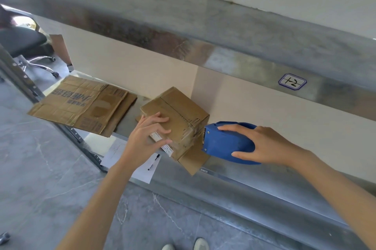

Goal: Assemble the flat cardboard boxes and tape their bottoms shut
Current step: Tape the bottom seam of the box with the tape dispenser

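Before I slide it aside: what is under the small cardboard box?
A flat cardboard piece sticks out from under the box at its near corner; whether it is the box's own flap is hidden.

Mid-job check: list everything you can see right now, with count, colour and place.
box: 1, brown, middle of shelf, tilted
flat cardboard: stack, at least 2, brown, left on shelf
dispenser: 1, blue, at the box's right edge
paper: 1 sheet, white, shelf front, below the left hand
pen: 1, black and white, on the paper
shelf: 1, grey metal, under all these
label: 1, white with blue border, upper shelf edge, right
chair: 1, black, far left
shoes: 2, pale, bottom edge
left hand: rests on the box
right hand: grips the dispenser
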Demonstrator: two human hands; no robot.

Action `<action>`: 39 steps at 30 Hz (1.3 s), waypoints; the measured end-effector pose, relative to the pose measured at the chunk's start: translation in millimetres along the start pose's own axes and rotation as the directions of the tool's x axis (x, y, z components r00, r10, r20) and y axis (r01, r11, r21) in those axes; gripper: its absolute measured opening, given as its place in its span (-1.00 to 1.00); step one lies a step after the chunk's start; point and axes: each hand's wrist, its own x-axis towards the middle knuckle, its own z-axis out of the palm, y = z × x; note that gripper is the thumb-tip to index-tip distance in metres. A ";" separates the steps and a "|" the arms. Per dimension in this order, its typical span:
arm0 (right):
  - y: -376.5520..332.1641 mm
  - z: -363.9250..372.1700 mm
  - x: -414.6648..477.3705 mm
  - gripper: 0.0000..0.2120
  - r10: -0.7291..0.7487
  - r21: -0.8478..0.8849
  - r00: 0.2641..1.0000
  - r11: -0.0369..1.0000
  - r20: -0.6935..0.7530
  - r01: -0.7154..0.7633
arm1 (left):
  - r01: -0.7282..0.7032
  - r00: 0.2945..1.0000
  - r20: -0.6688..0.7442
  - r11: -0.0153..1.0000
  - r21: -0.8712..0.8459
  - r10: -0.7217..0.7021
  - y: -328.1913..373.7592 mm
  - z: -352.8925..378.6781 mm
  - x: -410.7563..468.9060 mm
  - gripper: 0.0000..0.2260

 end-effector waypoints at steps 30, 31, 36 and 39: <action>3.6 2.4 9.3 -0.32 0.003 -0.030 1.000 1.000 0.018 -0.002 | -0.058 0.997 -0.046 0.988 0.142 0.065 -4.2 13.6 -9.9 -0.69; 3.5 2.1 9.2 -0.31 -0.001 -0.044 1.000 0.999 0.014 0.002 | -0.060 0.997 -0.031 0.983 0.176 0.066 -0.6 13.9 -12.5 -0.67; 0.0 2.0 11.8 -0.31 -0.035 -0.074 0.999 0.997 -0.006 0.034 | 0.021 0.995 -0.103 0.957 0.288 0.010 24.9 39.8 -25.8 -0.46; 0.0 1.3 11.9 -0.32 -0.068 -0.078 0.997 0.995 -0.029 0.066 | 0.092 0.985 -0.168 0.934 0.344 -0.036 38.3 58.2 -21.0 -0.34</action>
